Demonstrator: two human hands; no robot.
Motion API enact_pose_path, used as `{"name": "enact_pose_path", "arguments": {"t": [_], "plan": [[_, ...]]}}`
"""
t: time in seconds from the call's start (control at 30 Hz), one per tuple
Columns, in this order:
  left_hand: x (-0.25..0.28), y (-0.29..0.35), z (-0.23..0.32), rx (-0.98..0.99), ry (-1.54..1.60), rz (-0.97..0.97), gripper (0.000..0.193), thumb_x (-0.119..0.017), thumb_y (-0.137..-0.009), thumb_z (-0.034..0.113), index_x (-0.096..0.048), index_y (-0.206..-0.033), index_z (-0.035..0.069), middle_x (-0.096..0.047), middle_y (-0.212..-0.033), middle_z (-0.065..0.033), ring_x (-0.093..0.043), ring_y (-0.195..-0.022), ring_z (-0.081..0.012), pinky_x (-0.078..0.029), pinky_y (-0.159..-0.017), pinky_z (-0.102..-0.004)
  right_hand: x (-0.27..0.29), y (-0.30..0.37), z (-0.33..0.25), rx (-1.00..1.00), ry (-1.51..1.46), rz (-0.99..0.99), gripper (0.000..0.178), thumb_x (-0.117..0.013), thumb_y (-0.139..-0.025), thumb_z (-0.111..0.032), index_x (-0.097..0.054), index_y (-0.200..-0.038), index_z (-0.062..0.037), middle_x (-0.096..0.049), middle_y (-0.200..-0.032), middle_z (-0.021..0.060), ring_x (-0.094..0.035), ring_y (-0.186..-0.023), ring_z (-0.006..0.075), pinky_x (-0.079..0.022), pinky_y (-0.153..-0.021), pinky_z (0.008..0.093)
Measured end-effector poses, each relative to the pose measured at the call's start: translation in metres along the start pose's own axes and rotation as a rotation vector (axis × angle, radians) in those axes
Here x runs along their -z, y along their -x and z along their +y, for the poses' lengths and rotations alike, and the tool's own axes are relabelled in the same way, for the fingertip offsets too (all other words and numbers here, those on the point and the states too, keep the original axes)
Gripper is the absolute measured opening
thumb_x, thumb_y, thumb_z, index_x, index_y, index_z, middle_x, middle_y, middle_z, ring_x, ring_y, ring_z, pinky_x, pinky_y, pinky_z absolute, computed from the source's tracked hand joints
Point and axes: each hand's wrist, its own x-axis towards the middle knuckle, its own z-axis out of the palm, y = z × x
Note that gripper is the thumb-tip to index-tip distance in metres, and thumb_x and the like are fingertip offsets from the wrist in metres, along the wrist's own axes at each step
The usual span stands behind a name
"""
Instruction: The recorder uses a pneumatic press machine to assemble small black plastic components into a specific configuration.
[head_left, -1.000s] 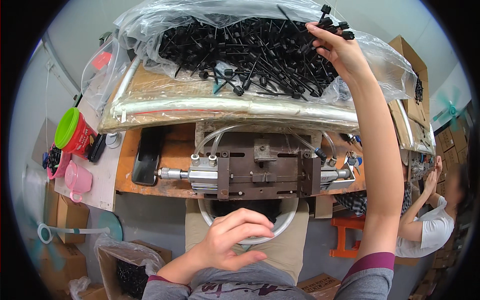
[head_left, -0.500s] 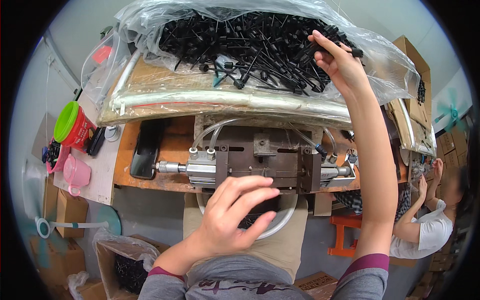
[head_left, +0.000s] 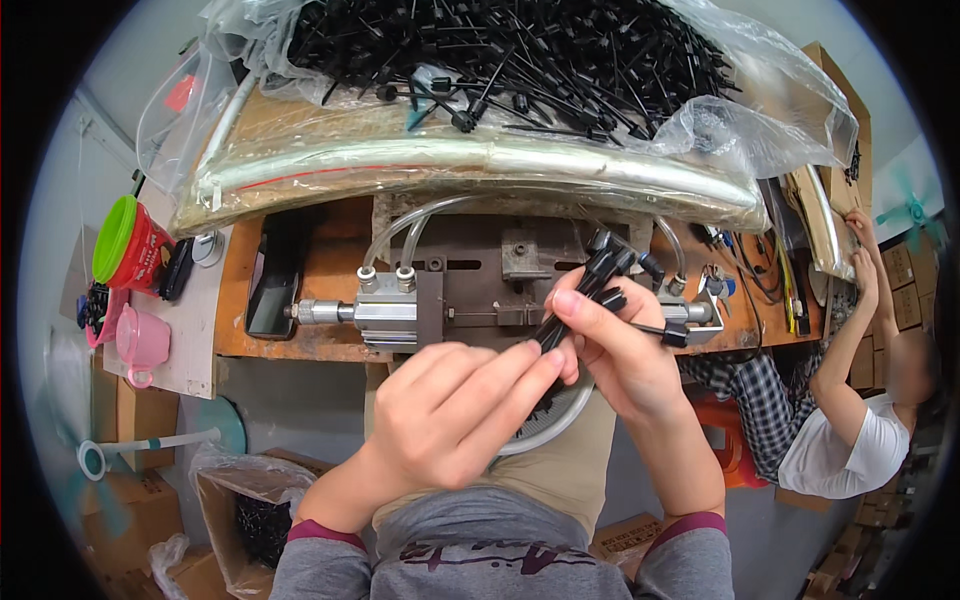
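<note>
In front of the bench, my right hand (head_left: pixel 640 370) is closed round several black plastic parts (head_left: pixel 606 262) with thin stems and knobbed heads; the heads stick out past thumb and fingers. My left hand (head_left: pixel 435 415) meets it from the left, its fingertips pinching the lower end of one of these parts. Just behind the hands is a metal fixture (head_left: pixel 490 270) with an air cylinder (head_left: pixel 388 312) at its left and another cylinder at its right, partly hidden by my right hand. Below the hands, a round basket (head_left: pixel 565 425) on my lap is mostly covered.
A large heap of the same black parts (head_left: pixel 520 60) lies in clear plastic on a raised cardboard tray (head_left: pixel 350 165). To the left are a dark phone (head_left: pixel 272 285), a red tub (head_left: pixel 140 255) and a pink cup (head_left: pixel 148 340). Another person (head_left: pixel 845 430) works at right.
My right hand has come down from the heap to the front of the fixture, carrying several black parts. My left hand has closed from a loose, open pose onto one part.
</note>
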Motion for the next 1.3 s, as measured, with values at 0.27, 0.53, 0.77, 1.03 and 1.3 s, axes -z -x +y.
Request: {"name": "enact_pose_path", "arguments": {"t": [0.27,0.53,0.77,1.03,1.3], "plan": [[0.012,0.019,0.027,0.314,0.406,-0.096,0.039,-0.085,-0.059,0.005,-0.072,-0.095,0.006,-0.063,-0.087,-0.0043,-0.062,-0.07,-0.0164,-0.049,-0.057,-0.0263,0.015,0.005,-0.001,0.409,0.129,0.32,0.014,-0.066,-0.088,-0.007,-0.063,-0.098,0.0015,-0.064,-0.077,0.007,-0.061,-0.06,0.0128,-0.049,-0.055,0.0241],[-0.043,0.045,0.017,0.303,0.046,-0.175,0.031,-0.077,-0.064,0.011,-0.068,-0.092,0.003,-0.064,-0.12,-0.0128,-0.063,-0.071,-0.0193,-0.051,-0.068,-0.0287,0.028,0.023,0.023,0.856,0.78,0.462,0.016,-0.072,-0.077,0.006,-0.068,-0.093,0.0033,-0.059,-0.097,0.0121,-0.065,-0.073,0.0164,-0.056,-0.064,0.0255],[-0.047,0.035,0.015,0.312,-0.071,-0.229,0.029,-0.078,-0.064,0.011,-0.069,-0.091,0.003,-0.067,-0.116,-0.0106,-0.06,-0.06,-0.0149,-0.048,-0.059,-0.0254,0.034,0.031,0.035,0.946,1.106,0.499,0.025,-0.08,-0.067,0.002,-0.072,-0.09,-0.003,-0.066,-0.087,0.0077,-0.064,-0.079,0.0201,-0.05,-0.07,0.0293],[-0.046,0.036,0.015,0.335,-0.071,-0.261,0.028,-0.079,-0.064,0.011,-0.069,-0.09,0.004,-0.067,-0.116,-0.0085,-0.059,-0.057,-0.0138,-0.046,-0.055,-0.0242,0.034,0.035,0.042,1.118,1.307,0.416,0.029,-0.078,-0.068,0.001,-0.071,-0.096,-0.0022,-0.067,-0.094,0.0114,-0.066,-0.082,0.0206,-0.057,-0.067,0.0275],[-0.026,0.025,0.017,0.422,0.367,-0.151,0.035,-0.08,-0.062,0.005,-0.069,-0.095,0.002,-0.069,-0.108,-0.0126,-0.068,-0.072,-0.0176,-0.053,-0.061,-0.0262,0.031,0.041,0.05,1.098,1.356,0.275,0.032,-0.069,-0.066,-0.004,-0.07,-0.097,0.004,-0.066,-0.096,0.0144,-0.069,-0.081,0.0266,-0.06,-0.07,0.0335]]}}
